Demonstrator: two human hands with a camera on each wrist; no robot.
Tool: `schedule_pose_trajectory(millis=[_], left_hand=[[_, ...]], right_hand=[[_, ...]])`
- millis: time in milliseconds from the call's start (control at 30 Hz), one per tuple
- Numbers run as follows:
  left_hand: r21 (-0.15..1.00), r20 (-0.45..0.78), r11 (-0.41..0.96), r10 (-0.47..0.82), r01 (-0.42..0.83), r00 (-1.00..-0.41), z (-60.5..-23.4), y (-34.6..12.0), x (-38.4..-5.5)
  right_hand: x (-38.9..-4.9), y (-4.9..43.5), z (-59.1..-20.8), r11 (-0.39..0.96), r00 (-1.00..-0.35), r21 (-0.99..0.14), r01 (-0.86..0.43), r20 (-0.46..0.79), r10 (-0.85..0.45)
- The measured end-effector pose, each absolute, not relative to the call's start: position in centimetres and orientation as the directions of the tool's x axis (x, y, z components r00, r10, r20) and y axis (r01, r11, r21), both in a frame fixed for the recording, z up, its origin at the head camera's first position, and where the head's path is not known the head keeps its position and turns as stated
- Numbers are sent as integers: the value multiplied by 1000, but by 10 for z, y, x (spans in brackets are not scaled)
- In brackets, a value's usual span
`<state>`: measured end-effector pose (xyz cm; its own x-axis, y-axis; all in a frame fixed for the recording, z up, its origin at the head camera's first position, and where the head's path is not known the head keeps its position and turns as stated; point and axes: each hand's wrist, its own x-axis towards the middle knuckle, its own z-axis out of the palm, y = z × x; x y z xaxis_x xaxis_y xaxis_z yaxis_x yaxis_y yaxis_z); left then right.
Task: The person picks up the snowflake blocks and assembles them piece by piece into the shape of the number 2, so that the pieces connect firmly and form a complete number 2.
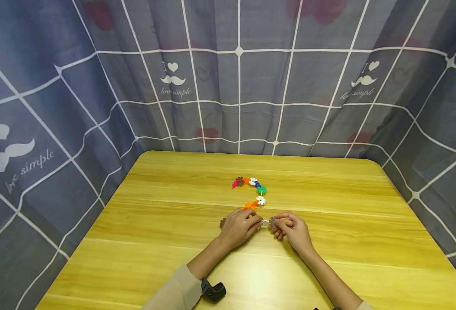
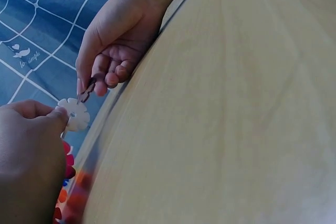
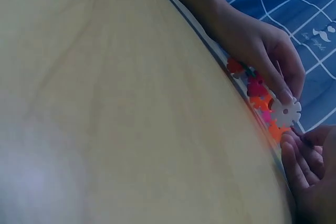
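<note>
Before me, my left hand pinches a white notched snowflake disc between thumb and finger. My right hand holds a brown notched disc by thumb and fingertips. The two discs meet edge to edge, the brown one turned across the white one; how deep the notches are joined cannot be made out. Behind my left hand runs a curved chain of linked coloured discs, among them a green disc, a white disc and an orange disc. My left hand hides part of it.
Another brown disc shows at the left side of my left hand. The chain's far end has a pink disc. A wooden table lies under everything, with a grey checked curtain behind and at both sides.
</note>
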<state>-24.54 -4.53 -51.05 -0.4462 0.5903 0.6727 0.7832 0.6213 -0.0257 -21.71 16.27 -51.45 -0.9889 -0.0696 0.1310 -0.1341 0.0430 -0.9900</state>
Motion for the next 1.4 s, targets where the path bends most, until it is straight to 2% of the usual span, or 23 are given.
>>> schedule_pose_trajectory(millis=[500, 700, 833, 1267, 1400], left_hand=[[-1, 679, 612, 582, 791, -448, -511, -46, -245], [-2, 715, 586, 568, 811, -408, -511, -45, -243], [38, 755, 565, 524, 824, -394, -511, -44, -242], [95, 778, 535, 486, 839, -398, -509, -42, -243], [82, 765, 522, 513, 849, -389, -509, -40, -242]], right_hand=[[-217, 156, -515, -88, -989, -993, -84, 93, -115], [-216, 154, -517, -112, -988, -992, -59, 74, -133], [-216, 151, -518, -136, -989, -989, -53, 71, -130], [-214, 148, -512, -116, -986, -990, -79, 94, -139], [-210, 151, -513, -43, -983, -992, -118, 123, -139]])
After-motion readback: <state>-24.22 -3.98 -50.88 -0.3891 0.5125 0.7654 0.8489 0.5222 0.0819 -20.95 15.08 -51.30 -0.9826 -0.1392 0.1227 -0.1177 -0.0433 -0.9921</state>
